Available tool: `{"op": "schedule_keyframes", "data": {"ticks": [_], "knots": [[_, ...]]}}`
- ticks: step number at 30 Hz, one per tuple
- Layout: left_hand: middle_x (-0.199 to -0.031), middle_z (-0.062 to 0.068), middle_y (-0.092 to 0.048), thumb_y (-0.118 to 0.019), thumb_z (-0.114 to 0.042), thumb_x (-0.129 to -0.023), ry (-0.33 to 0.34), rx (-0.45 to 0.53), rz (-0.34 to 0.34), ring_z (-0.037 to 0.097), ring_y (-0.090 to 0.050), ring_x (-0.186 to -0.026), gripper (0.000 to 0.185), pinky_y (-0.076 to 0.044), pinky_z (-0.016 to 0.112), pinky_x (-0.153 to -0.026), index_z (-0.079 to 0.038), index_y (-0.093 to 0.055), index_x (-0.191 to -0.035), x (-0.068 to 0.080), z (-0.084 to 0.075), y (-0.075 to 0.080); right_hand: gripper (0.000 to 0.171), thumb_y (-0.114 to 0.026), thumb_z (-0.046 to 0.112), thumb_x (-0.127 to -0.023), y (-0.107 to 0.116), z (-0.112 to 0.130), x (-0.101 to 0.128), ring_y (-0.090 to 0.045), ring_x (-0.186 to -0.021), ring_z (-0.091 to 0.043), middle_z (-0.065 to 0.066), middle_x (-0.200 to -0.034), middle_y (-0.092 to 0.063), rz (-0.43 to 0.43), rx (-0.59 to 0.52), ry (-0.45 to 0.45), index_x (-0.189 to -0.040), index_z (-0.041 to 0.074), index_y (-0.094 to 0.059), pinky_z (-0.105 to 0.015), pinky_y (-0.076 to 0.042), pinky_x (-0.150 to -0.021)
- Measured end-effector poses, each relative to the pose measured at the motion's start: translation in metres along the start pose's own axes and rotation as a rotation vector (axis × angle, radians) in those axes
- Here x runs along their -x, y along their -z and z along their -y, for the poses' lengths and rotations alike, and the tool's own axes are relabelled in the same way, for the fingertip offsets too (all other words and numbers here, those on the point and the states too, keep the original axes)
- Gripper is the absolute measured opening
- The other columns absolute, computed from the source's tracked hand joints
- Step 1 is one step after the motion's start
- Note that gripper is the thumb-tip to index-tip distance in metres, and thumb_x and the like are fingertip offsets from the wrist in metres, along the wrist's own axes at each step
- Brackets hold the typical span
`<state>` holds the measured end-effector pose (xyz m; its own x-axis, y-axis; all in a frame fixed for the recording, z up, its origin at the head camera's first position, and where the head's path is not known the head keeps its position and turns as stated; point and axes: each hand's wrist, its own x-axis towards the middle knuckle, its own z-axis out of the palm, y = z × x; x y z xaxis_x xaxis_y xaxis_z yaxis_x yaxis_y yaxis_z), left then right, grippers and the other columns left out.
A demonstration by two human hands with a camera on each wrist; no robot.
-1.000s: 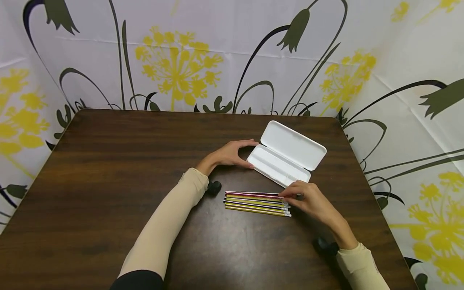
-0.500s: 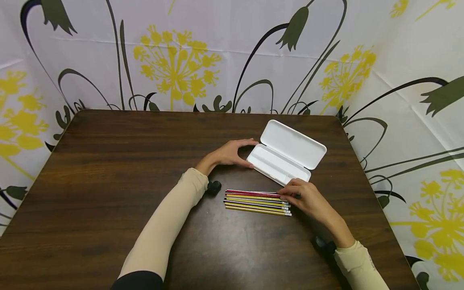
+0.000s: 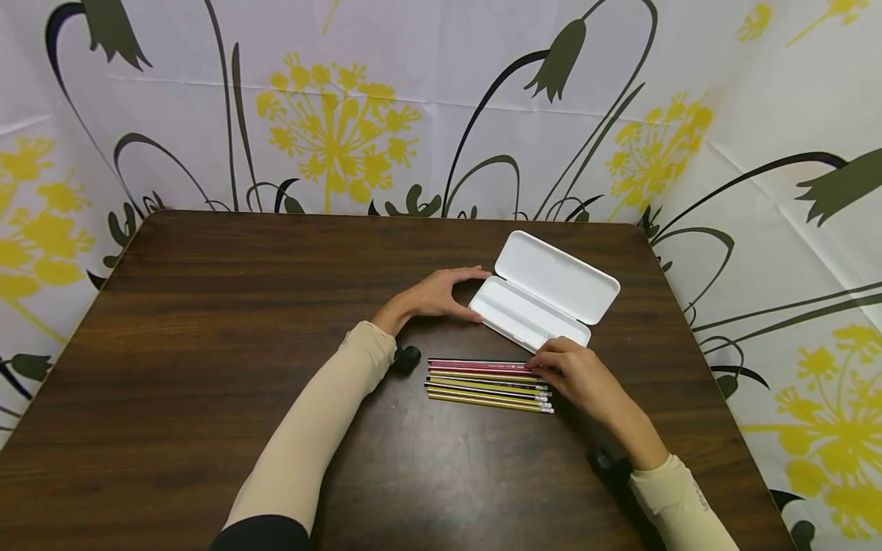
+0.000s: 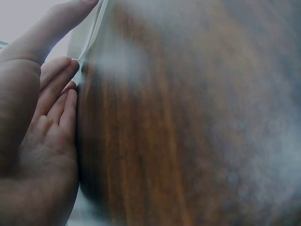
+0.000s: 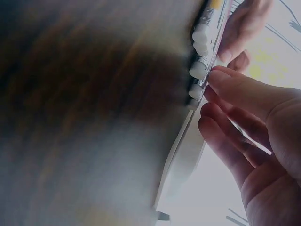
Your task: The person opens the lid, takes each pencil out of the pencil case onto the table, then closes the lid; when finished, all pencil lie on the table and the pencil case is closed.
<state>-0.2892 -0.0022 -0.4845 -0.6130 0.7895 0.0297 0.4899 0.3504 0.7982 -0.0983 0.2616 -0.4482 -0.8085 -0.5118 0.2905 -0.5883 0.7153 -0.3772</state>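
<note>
A white pencil case [image 3: 527, 310] lies open on the table, its lid [image 3: 558, 277] folded back. My left hand [image 3: 436, 295] is at the case's left end, thumb and fingers spread straight, touching its two corners. In front of the case lies a row of pencils [image 3: 485, 386], mostly yellow and black striped, with white erasers [image 5: 200, 69] at their right ends. My right hand [image 3: 586, 379] pinches a red pencil [image 3: 475, 367] near its right end, at the back of the row. Its thumb and fingertips hide that end.
The dark wooden table [image 3: 241, 329] extends to the left and front. Behind it hangs a white cloth [image 3: 427, 69] with yellow and green flowers. A black wrist camera [image 3: 406, 360] sits by the left wrist, just left of the pencils.
My right hand has shifted slightly left and away from me, and the red pencil has moved slightly with it. The left hand and the case stay in place.
</note>
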Motion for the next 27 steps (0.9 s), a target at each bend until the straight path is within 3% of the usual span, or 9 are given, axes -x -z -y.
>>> {"op": "schedule_keyframes", "data": {"ticks": [5,8,10,16,21,27], "knots": [[-0.155,0.003,-0.036,-0.088,-0.038,-0.073,-0.006,-0.008,0.000,0.014,-0.030,-0.141,0.083,-0.026,0.035,-0.112,-0.022,-0.051,-0.145,-0.001,-0.001,0.001,0.020,-0.081,0.001,-0.079,0.003,-0.003,-0.003,-0.061,-0.082,-0.016,0.000,-0.092,-0.067,-0.141,-0.018,-0.041,-0.096,0.010,-0.077,-0.034,-0.052,-0.067],[-0.155,0.004,-0.036,-0.088,-0.037,-0.073,-0.011,-0.013,-0.005,0.015,-0.030,-0.141,0.083,-0.026,0.035,-0.112,-0.021,-0.051,-0.145,0.000,-0.001,0.002,0.022,-0.081,0.001,-0.078,0.006,-0.008,-0.005,-0.063,-0.079,-0.020,-0.004,-0.091,-0.068,-0.243,-0.019,-0.131,-0.099,0.007,-0.076,-0.037,-0.052,-0.066],[-0.155,0.005,-0.036,-0.088,-0.036,-0.073,-0.012,-0.011,-0.003,0.015,-0.030,-0.141,0.083,-0.026,0.036,-0.112,-0.021,-0.050,-0.145,0.001,-0.001,0.002,0.023,-0.081,0.000,-0.078,0.009,-0.013,-0.005,-0.063,-0.079,-0.023,-0.007,-0.091,-0.069,-0.265,-0.001,-0.203,-0.100,0.005,-0.075,-0.040,-0.053,-0.066],[-0.155,0.006,-0.035,-0.088,-0.034,-0.073,-0.015,0.006,0.001,0.014,-0.029,-0.142,0.083,-0.025,0.036,-0.112,-0.020,-0.050,-0.145,0.002,-0.002,0.001,0.020,-0.078,-0.003,-0.079,0.016,-0.026,-0.004,-0.063,-0.077,-0.025,-0.011,-0.087,-0.069,-0.179,0.054,-0.357,-0.099,0.000,-0.075,-0.042,-0.050,-0.067],[-0.155,0.007,-0.036,-0.089,-0.034,-0.072,-0.021,0.003,-0.007,0.015,-0.031,-0.141,0.082,-0.026,0.036,-0.112,-0.019,-0.051,-0.144,0.002,-0.003,0.002,0.016,-0.078,-0.002,-0.081,0.021,-0.029,-0.006,-0.061,-0.073,-0.023,-0.009,-0.082,-0.068,-0.099,0.066,-0.370,-0.096,0.000,-0.076,-0.042,-0.049,-0.066],[-0.156,0.006,-0.035,-0.088,-0.036,-0.073,-0.009,-0.001,0.005,0.016,-0.030,-0.141,0.083,-0.026,0.036,-0.112,-0.020,-0.051,-0.145,0.003,-0.002,0.001,0.013,-0.077,-0.001,-0.082,0.027,-0.033,-0.004,-0.065,-0.077,-0.025,-0.010,-0.088,-0.072,-0.043,0.042,-0.377,-0.095,0.000,-0.077,-0.045,-0.051,-0.069]]}}
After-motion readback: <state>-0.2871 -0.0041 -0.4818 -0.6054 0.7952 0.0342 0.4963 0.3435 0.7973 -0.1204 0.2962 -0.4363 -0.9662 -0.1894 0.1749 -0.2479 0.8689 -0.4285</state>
